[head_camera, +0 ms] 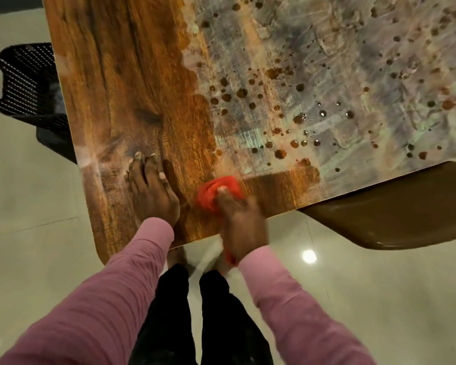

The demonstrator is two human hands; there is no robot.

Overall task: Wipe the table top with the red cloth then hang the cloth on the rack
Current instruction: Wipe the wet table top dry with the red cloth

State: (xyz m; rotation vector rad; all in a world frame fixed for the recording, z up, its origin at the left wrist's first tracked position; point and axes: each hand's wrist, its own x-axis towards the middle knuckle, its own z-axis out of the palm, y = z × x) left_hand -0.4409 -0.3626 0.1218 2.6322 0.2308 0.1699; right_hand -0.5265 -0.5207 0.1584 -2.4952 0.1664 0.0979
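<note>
A wooden table top (132, 83) fills the upper view; its right part is coated with a pale, streaky film (340, 61) dotted with brown drops. My right hand (241, 219) grips the bunched red cloth (211, 192) and presses it on the table near the front edge, where a dark cleared strip runs to the right. A bit of red cloth also shows below my wrist. My left hand (150, 188) rests flat on the bare wood to the left, fingers spread. No rack is in view.
A black perforated plastic chair (24, 83) stands at the table's left side. A brown chair seat (395, 209) juts out under the table's right front edge. My legs (208, 320) stand on glossy tiled floor (379, 299) at the table's near corner.
</note>
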